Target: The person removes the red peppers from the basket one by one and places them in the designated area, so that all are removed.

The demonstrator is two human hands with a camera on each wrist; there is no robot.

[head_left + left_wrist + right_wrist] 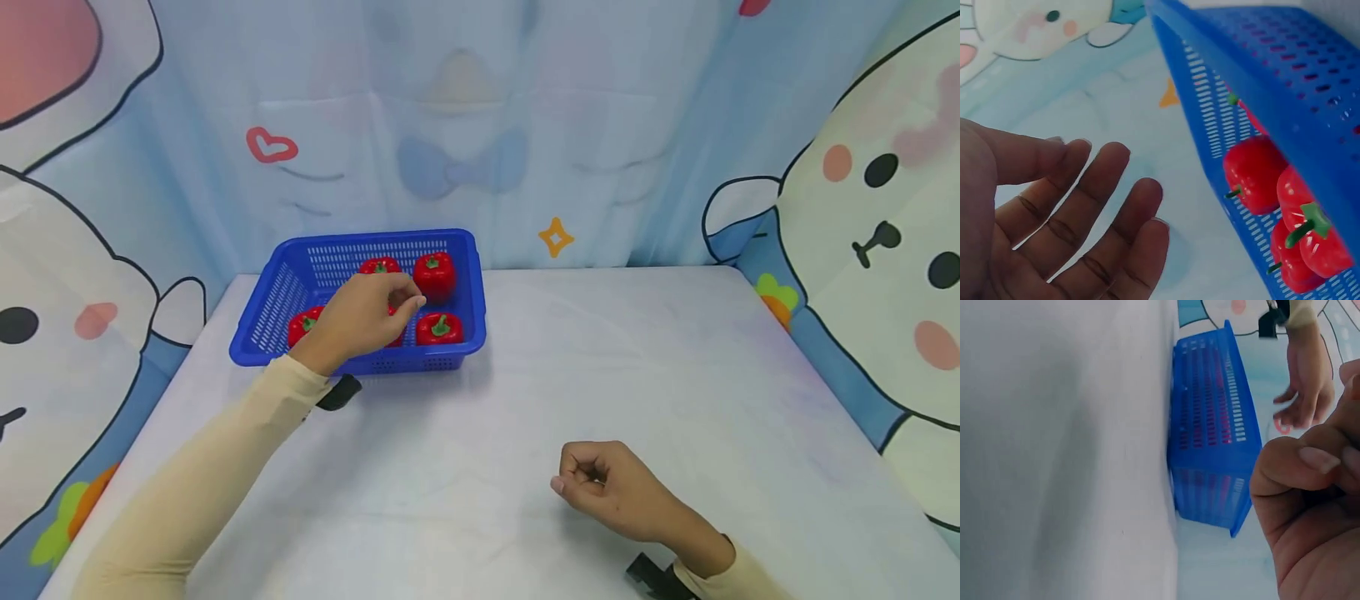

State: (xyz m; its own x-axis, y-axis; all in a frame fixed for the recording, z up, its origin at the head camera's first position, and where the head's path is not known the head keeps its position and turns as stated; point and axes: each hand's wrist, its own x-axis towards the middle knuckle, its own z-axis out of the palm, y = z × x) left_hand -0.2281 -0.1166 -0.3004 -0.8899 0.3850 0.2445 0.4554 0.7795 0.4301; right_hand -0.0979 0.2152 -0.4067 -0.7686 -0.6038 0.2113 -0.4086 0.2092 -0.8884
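Observation:
Several red bell peppers with green stems lie in a blue perforated basket (277,250); one pepper (435,277) sits at its back right and another (440,329) at the front right. Over the basket is my left hand (367,312), partly hiding the peppers beneath it. Its fingers are relaxed, and the left wrist view shows nothing between the thumb and fingers (1100,178), with a pepper (1254,175) off to the side. My right hand (618,492) hovers above the front of the table, fingers loosely curled and holding nothing.
The basket stands near the back edge of a table covered with a white cloth (600,367). Behind it hangs a light blue curtain (465,108) printed with cartoon animals, which also surrounds both sides. A dark device (339,392) is strapped at the left wrist.

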